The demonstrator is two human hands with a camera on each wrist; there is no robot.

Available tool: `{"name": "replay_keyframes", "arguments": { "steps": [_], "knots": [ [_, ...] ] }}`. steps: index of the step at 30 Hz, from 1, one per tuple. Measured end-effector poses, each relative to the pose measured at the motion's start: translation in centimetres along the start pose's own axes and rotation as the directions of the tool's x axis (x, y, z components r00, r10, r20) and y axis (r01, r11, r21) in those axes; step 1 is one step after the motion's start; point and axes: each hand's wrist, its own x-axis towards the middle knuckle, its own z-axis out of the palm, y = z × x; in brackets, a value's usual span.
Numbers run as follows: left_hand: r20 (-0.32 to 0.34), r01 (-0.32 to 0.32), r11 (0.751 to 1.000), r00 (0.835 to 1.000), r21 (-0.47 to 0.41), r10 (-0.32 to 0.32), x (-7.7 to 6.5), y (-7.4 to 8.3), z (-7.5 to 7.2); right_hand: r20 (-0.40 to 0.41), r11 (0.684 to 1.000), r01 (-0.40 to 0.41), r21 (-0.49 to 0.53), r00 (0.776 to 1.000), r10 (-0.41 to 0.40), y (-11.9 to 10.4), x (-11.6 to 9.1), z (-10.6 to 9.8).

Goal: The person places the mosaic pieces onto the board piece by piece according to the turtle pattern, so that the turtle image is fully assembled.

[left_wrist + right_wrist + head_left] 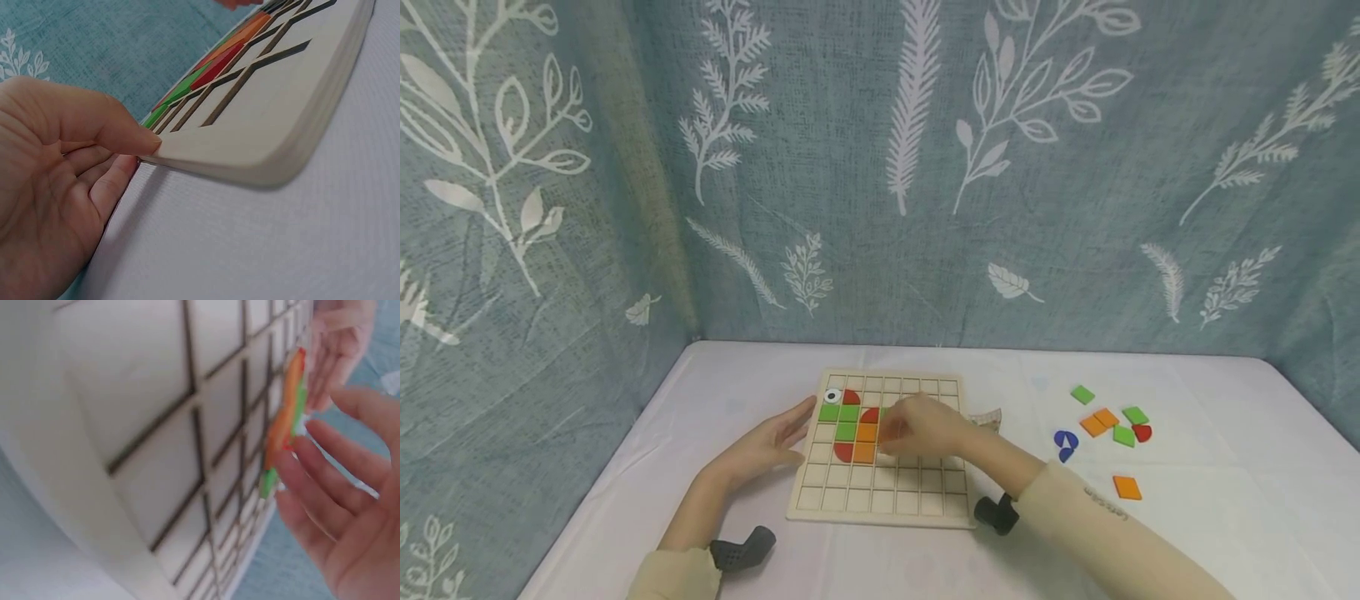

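The right hand [922, 427] covered the middle of the wooden grid board [897, 504] in the head view, so the cells beneath it could not be seen, and only a sliver of one green tile [883, 412] showed by its knuckles. Its forearm also cut across a scrap of printed paper [987, 419] beside the board. The right wrist view was blurred, and the coloured tiles near the fingertips ran together there; whether a fingertip touched one could not be told.

That hand reached in from the right, palm down, its fingers loosely bent and spread, the thumb apart from them, with no tile visible between. The left hand [769, 443] lay along the board's left side, fingers extended and relaxed; the left wrist view showed one digit resting on the wooden rim and others by the edge, partly hidden.

The board lay flat on the white tablecloth [760, 375], between the hands. Left of the right hand, its cells held a round eye tile [832, 396], red quarter-circle tiles [844, 452], green squares [846, 431] and orange squares [864, 452]. Loose tiles [1124, 435] lay well to the right, some touching; the outlines of the blue pieces [1065, 438] were hard to separate.
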Motion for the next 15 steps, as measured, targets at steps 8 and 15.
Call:
{"name": "replay_keyframes", "arguments": {
  "steps": [8,15],
  "knots": [
    [-0.012,0.007,1.0,1.0,-0.008,-0.007,-0.1,0.0,0.2,0.183,0.993,0.063,0.096,0.98,-0.08,-0.8,-0.8,-1.8],
    [-0.01,0.005,1.0,1.0,-0.01,-0.005,-0.1,0.0,0.2,0.192,0.992,0.039,0.117,0.979,-0.061,-0.8,-1.5,-2.7]
  ]
}}
